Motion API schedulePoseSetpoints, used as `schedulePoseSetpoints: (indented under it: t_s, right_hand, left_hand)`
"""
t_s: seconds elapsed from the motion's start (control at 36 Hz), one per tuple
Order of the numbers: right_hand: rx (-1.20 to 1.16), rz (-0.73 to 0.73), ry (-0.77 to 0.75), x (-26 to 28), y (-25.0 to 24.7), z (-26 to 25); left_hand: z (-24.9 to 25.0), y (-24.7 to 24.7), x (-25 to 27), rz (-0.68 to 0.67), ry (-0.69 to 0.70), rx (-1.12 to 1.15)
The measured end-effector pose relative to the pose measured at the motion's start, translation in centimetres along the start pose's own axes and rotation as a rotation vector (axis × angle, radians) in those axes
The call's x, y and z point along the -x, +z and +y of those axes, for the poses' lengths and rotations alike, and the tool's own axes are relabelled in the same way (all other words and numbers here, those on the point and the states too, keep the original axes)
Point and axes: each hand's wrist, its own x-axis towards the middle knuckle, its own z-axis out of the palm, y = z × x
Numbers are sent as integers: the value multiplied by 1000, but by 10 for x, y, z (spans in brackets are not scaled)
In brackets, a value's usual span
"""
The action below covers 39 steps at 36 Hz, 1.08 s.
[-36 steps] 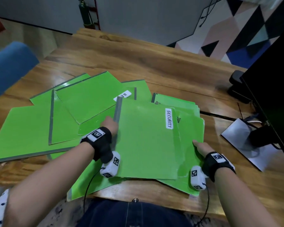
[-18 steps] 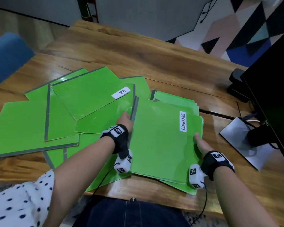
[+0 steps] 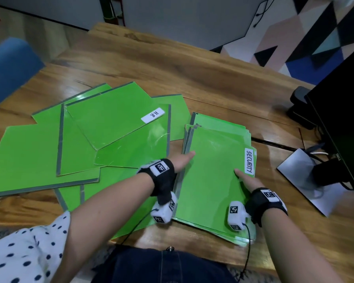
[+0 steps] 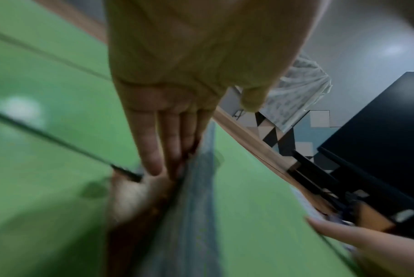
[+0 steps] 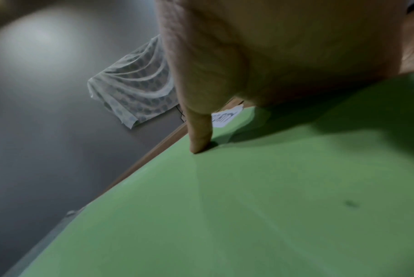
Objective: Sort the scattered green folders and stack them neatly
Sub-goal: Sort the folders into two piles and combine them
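Note:
A green folder labelled SECURITY (image 3: pixel 210 180) tops a small stack of green folders at the front right of the wooden table (image 3: pixel 172 68). My left hand (image 3: pixel 182 162) lies with straight fingers (image 4: pixel 154 150) against the stack's grey left spine (image 4: pixel 196 187). My right hand (image 3: pixel 247 180) holds the top folder's right edge. Its thumb (image 5: pixel 199 131) presses on top beside the label (image 3: pixel 249 162), and its other fingers are hidden. Several more green folders (image 3: pixel 39 152) lie fanned and overlapping to the left, one labelled H.R (image 3: pixel 110 123).
A black monitor (image 3: pixel 345 119) stands at the right on a silver base (image 3: pixel 302 176), with cables and a black object (image 3: pixel 298 107) behind it. A blue chair (image 3: pixel 8 66) sits at the far left. The far half of the table is bare wood.
Both hands carried the SECURITY folder to the right and set it on the right-hand stack. My left hand went from holding its spine to lying flat against the stack's left edge.

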Motion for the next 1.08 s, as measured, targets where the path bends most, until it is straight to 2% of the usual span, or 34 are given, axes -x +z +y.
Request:
schedulePoseSetpoints:
  t_s: [0.08, 0.14, 0.22, 0.28, 0.36, 0.47, 0.64, 0.78, 0.92, 1.08]
  right_hand:
    - [-5, 12, 6, 0, 3, -3]
    - [-4, 10, 0, 1, 4, -5]
    - [14, -1, -6, 3, 5, -7]
    - [46, -10, -10, 3, 5, -10]
    - [76, -25, -7, 3, 6, -13]
    - [114, -20, -8, 3, 11, -16]
    - [176, 0, -3, 8, 15, -16]
    - [139, 11, -13, 9, 16, -15]
    - [150, 9, -17, 9, 17, -12]
    - [192, 6, -26, 9, 17, -12]
  left_hand:
    - [-14, -46, -11, 289, 55, -196]
    - [-32, -80, -21, 459, -9, -380]
    - [-65, -123, -32, 586, -200, -613]
    - [-86, -143, -38, 622, -259, -753]
    - [-108, -163, -46, 593, -306, -818]
    - [-119, -171, -48, 481, -362, -721]
    - [-120, -166, -48, 479, -269, -762]
    - [-113, -159, -38, 459, -110, -828]
    - [-105, -160, -32, 456, -63, -821]
    - [-99, -162, -30, 424, -41, -997]
